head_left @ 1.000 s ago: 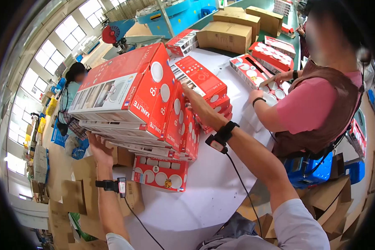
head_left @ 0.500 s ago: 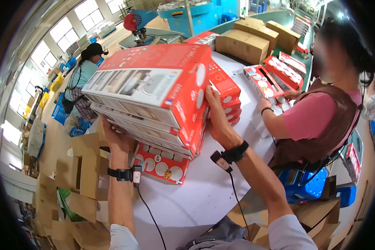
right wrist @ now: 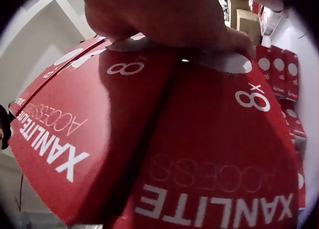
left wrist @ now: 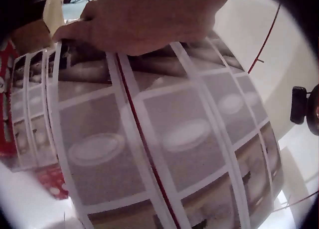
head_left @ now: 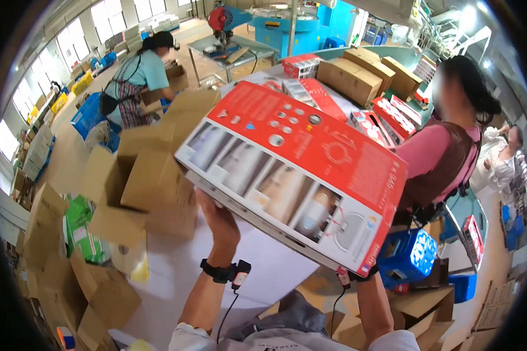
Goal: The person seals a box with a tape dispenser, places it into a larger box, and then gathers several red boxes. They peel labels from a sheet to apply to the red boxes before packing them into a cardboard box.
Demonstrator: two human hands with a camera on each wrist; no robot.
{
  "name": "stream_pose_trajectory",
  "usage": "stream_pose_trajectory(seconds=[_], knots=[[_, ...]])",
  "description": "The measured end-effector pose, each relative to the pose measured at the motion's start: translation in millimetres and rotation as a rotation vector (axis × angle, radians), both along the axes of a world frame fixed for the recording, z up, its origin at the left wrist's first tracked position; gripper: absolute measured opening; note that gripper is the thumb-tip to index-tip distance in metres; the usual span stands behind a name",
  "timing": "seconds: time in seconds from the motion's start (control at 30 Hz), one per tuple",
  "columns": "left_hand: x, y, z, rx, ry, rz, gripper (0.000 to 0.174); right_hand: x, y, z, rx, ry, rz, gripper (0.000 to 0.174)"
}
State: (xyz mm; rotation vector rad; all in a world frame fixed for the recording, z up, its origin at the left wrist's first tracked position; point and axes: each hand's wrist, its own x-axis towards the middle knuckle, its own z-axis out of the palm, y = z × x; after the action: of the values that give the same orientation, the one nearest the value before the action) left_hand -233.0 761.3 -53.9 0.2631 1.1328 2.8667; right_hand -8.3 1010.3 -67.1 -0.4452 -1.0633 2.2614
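Observation:
A stack of red-and-white XANLITE boxes (head_left: 310, 146) is held up in front of me between both hands, tilted down to the right. My left hand (head_left: 215, 219) grips its left end from below; the left wrist view shows that hand (left wrist: 139, 24) lying across several printed box sides (left wrist: 184, 134) pressed together. In the head view the stack covers most of my right hand, and its wristband shows below the right corner. In the right wrist view the right hand (right wrist: 164, 19) presses across the red box ends (right wrist: 209, 124) marked x8.
An open brown carton (head_left: 158, 175) stands left of the stack on the white table (head_left: 263, 263). More red boxes (head_left: 319, 96) and brown cartons (head_left: 351, 76) lie behind. A person in pink (head_left: 433, 155) sits close at right, beside a blue crate (head_left: 410, 257). Another person (head_left: 140, 76) bends at back left.
The stack has swung right and toward me, and its top now faces me more. My hands moved right with it. The table box beneath it and most of the right hand are now hidden.

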Motion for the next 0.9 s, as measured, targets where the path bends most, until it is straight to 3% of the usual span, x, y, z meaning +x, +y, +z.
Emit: stream_pose_trajectory(seconds=[0.13,0.27,0.33,0.43,0.5,0.6,0.67,0.8,0.9], knots=[[78.4,-53.2,-37.5,0.043,-0.127,-0.06,0.051,92.5,-76.4,-40.0,-0.046,-0.121,-0.027,0.046],[130.1,-114.7,-64.7,0.111,-0.286,-0.122,0.06,153.2,-149.9,-80.9,-0.116,-0.247,-0.01,0.043],[140.9,-150.6,-109.7,0.165,-0.232,-0.142,0.057,178.4,-188.8,-102.3,-0.158,-0.306,-0.007,0.042],[153.9,-201.2,-117.1,0.115,-0.257,-0.18,0.054,177.4,-234.5,-135.5,-0.18,-0.36,-0.003,0.041],[157.1,-238.9,-150.1,0.053,-0.315,-0.19,0.055,166.2,-258.5,-156.6,-0.153,-0.374,-0.026,0.04],[163.3,-289.0,-196.6,0.068,-0.453,-0.214,0.056,133.7,-281.8,-177.3,-0.003,-0.331,-0.086,0.039],[170.1,-309.4,-205.9,0.008,-0.509,-0.23,0.056,120.8,-289.1,-188.7,0.111,-0.265,-0.112,0.038],[168.1,-328.5,-211.2,-0.138,-0.587,-0.221,0.056,121.7,-284.0,-244.0,0.385,-0.367,-0.091,0.051],[146.6,-348.1,-192.7,-0.316,-0.551,-0.11,0.056,131.1,-278.3,-198.6,0.401,-0.543,-0.093,0.068]])
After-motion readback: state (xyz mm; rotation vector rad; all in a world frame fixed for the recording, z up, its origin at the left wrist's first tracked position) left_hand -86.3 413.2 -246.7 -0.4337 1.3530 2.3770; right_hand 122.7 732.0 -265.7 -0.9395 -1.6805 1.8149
